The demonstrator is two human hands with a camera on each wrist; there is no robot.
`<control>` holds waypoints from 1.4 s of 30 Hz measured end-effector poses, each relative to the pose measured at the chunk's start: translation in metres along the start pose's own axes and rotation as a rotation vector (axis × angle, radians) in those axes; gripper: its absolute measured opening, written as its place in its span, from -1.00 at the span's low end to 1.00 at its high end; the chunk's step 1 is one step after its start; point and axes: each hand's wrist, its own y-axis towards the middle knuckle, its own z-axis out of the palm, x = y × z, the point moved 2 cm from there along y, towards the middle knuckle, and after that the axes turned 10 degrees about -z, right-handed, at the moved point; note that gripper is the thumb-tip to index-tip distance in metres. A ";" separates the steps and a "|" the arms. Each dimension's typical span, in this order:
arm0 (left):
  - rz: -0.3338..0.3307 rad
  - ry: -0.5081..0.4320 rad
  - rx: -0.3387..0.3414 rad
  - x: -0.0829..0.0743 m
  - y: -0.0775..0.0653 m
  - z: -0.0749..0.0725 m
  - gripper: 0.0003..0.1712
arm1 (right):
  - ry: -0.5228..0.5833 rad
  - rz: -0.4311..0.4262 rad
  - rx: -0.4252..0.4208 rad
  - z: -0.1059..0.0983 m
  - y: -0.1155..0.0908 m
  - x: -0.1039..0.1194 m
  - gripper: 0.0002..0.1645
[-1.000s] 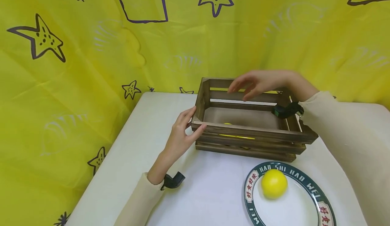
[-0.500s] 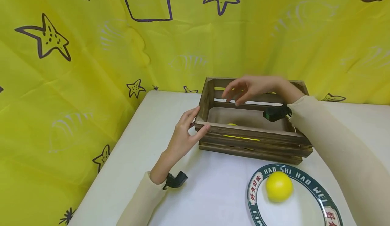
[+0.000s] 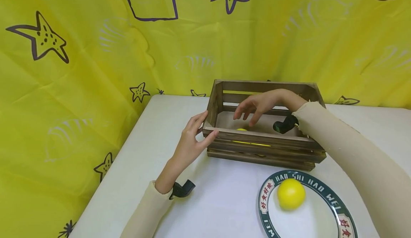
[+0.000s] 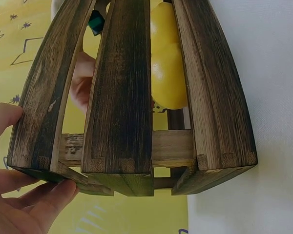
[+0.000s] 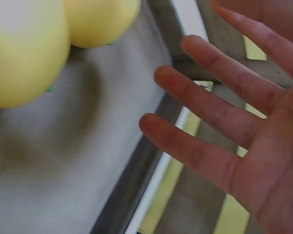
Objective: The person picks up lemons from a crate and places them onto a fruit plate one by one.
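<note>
- Yellow cloth backdrop with dark starfish outlines (image 3: 96, 70): hangs behind your work area.
- White flat table (image 3: 218, 195): supports the crate and the plate.
- Dark brown slatted wooden crate (image 3: 269, 138): sits upright on the table, near the backdrop.
- White round plate with a green lettered rim (image 3: 265, 197): lies on the table, in front of the crate's right half; its near edge is out of view.
- Your left hand (image 3: 191, 141): grips the crate's near left corner, thumb on the front, fingers along the left end.
- Your right hand (image 3: 264, 102): reaches over the crate interior, palm down, fingers spread and holding nothing; the fingertips are apart from the fruit.
- Smooth yellow fruits in the crate (image 4: 168, 78): at least two sit side by side behind the front slats; you cannot tell the exact count.
- Single round yellow fruit (image 3: 291, 194): rests on the plate, toward its far side.
</note>
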 end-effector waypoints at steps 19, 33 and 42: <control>0.007 0.000 0.009 0.000 -0.002 0.003 -0.25 | -0.021 0.094 0.109 0.022 0.010 -0.019 -0.32; 0.014 -0.012 -0.006 0.001 -0.001 0.005 -0.26 | -0.001 0.121 0.162 0.024 0.011 -0.020 -0.49; 0.024 -0.003 -0.026 0.002 -0.001 0.004 -0.26 | 0.018 0.135 0.189 0.025 0.012 -0.021 -0.39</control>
